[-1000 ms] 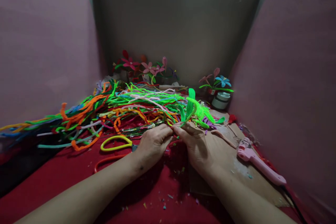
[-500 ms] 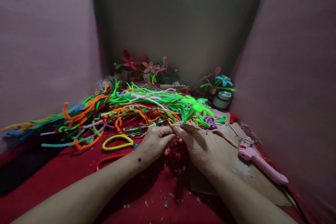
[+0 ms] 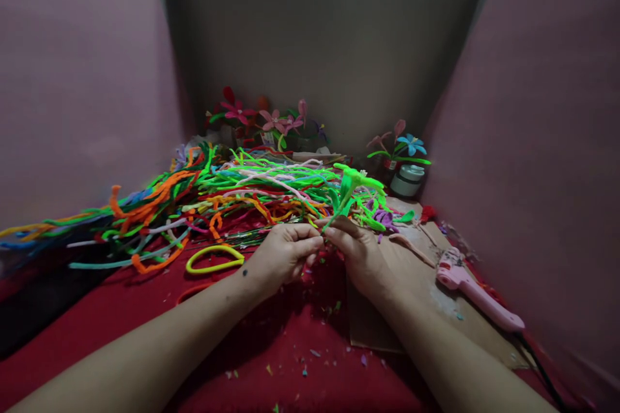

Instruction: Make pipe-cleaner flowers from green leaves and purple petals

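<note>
Nearest the camera, the two forearms are converging over the red cloth [image 3: 121,329] covering the table, which is littered with small clippings. The left hand [image 3: 283,255] and the right hand [image 3: 361,255] are meeting fingertip to fingertip just above it, both grips closed in a pinch on the lower end of the green pipe-cleaner piece [image 3: 351,190]. Neither hand is nearer than the other, since both are pinching the same end (exactly which fingers are pressing the wire is hard to tell, as they are overlapping).

From that shared pinch the stem is running up and away to the right, its long axis tilted toward the far corner, and its looped green head is spreading out well above and beyond the fingers. So the piece is lying ahead of the grip, not under it.

To the left of the hands the yellow-handled scissors [image 3: 213,258] are lying flat; to the right the pink glue gun [image 3: 472,290] is resting on the brown cardboard [image 3: 411,284]. Farther back the pile of pipe cleaners [image 3: 194,200] is sprawling across the table, and beyond it the finished flowers [image 3: 271,121] and a small jar [image 3: 407,181] are standing against the wall
</note>
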Motion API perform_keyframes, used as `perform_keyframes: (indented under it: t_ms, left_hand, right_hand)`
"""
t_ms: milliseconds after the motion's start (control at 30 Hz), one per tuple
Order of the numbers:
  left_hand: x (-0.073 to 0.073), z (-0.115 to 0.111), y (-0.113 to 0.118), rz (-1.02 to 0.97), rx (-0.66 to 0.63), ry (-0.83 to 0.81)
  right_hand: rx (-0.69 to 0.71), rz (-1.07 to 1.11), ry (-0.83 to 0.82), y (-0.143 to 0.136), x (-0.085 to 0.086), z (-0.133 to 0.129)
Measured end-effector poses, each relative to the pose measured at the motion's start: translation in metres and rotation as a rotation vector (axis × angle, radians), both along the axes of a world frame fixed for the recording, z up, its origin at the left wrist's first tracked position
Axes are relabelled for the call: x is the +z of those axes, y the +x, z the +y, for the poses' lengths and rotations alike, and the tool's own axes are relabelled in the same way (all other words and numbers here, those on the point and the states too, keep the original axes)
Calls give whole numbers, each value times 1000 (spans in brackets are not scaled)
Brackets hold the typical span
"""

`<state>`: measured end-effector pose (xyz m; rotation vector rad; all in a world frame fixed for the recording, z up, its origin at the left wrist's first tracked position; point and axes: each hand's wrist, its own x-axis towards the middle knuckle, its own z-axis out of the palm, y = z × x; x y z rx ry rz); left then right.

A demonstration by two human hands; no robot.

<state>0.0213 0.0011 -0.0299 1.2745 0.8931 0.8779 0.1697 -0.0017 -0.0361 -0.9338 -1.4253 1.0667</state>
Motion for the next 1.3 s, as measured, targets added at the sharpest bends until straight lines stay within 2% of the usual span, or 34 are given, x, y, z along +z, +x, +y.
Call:
perform_keyframes:
  t_ms: [100, 200, 367, 467, 533, 600, 667, 800, 933, 1067, 1200, 1300]
  left_hand:
    - [-2, 1, -2, -95, -101, -66]
    - [1, 2, -4, -132, -166, -109]
    - [5, -1, -7, -132, -248, -128]
    - [3, -3, -8, -162, -342, -135]
    - [3, -3, -8, -167, -360, -128]
    - [4, -3, -7, -138, -327, -100]
    - [5, -3, -5, -50, -247, -29]
    - [7, -3, 1, 180, -22, 181]
    - [3, -1, 3, 216, 140, 269]
    - [3, 0, 0, 211, 111, 241]
    - [7, -2, -1, 199, 26, 231]
    - [9, -3, 0, 143, 35, 204]
  right_hand:
    - [105, 137, -77, 0, -9, 5]
    - [180, 238, -142, 3, -9, 7]
    - [294, 165, -119, 11, -4, 12]
    - [363, 200, -80, 13, -8, 15]
    - [390, 235, -100, 12, -11, 15]
    - [386, 294, -139, 10, -12, 14]
    - [323, 334, -164, 8, -11, 12]
    - [139, 256, -132, 3, -7, 8]
    - [70, 233, -95, -1, -16, 9]
    - [74, 209, -56, -2, -19, 10]
    - [72, 93, -39, 0, -9, 7]
    - [87, 53, -58, 2, -5, 7]
